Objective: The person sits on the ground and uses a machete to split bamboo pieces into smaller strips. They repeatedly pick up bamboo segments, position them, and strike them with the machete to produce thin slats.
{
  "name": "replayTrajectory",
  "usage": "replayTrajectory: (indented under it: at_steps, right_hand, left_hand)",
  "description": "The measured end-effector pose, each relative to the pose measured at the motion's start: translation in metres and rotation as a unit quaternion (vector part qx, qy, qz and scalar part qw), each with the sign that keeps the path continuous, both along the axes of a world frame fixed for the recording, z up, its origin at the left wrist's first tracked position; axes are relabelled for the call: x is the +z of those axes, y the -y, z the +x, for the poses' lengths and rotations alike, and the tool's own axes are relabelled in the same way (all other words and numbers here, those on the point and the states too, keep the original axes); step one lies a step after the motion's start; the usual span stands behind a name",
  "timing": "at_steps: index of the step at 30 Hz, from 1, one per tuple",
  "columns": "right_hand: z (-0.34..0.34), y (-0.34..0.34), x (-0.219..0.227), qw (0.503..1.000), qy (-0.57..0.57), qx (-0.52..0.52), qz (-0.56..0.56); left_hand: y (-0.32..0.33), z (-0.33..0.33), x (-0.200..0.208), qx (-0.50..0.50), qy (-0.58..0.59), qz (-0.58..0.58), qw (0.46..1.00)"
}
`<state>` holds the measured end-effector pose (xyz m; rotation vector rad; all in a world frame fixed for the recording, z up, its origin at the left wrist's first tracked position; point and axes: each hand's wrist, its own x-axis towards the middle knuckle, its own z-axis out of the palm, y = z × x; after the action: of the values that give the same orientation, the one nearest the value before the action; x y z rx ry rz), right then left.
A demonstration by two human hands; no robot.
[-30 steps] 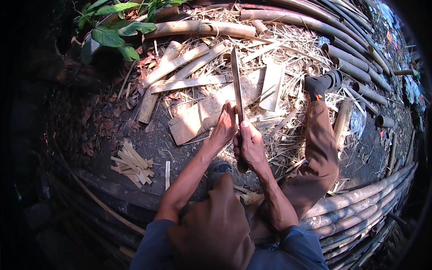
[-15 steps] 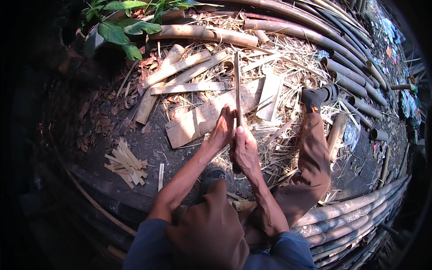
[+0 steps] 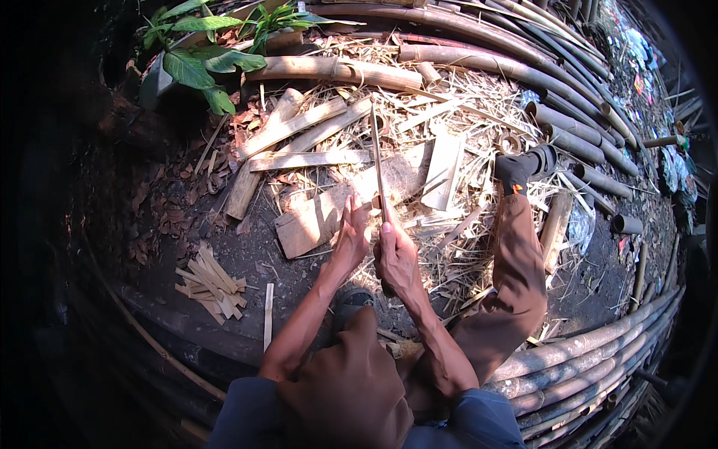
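My right hand point(image 3: 396, 258) is wrapped round the handle of a long, narrow-bladed machete point(image 3: 376, 153), whose blade points away from me, edge-on to the view. Close against the blade's left side, my left hand point(image 3: 353, 236) has its fingers bent together toward the blade; whatever they pinch is too small to make out. Beneath the blade, a wide wooden plank point(image 3: 307, 224) lies slanted on the ground. A split bamboo piece point(image 3: 446, 168) rests at its right end. To the left of my left arm is a small pile of short bamboo strips point(image 3: 213, 283), with a single strip point(image 3: 268, 314) beside it.
Split bamboo lengths point(image 3: 299, 129) lie beyond the plank, among shavings. Bamboo poles point(image 3: 508, 63) bound the far side, and more poles point(image 3: 576, 358) lie near right. My outstretched right leg point(image 3: 516, 254) is on the right. A leafy plant point(image 3: 191, 67) grows far left.
Both hands and the machete have shifted a little left, and the blade now leans left at its tip. My left hand has come slightly away from the blade and lower.
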<state>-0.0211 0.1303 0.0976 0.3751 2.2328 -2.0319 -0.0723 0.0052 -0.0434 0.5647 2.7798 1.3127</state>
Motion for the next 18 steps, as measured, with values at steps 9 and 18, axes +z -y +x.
replayTrajectory:
  at_steps: [9, 18]
  right_hand:
    - [0.000, 0.005, 0.001, 0.998, 0.013, 0.036, 0.049]
    - [-0.002, 0.004, -0.016, 1.000, 0.000, 0.013, 0.018]
  left_hand:
    - [0.038, 0.020, 0.058, 0.153, 0.223, 0.107, 0.957]
    - [0.039, 0.013, 0.076, 0.159, 0.169, 0.238, 0.943]
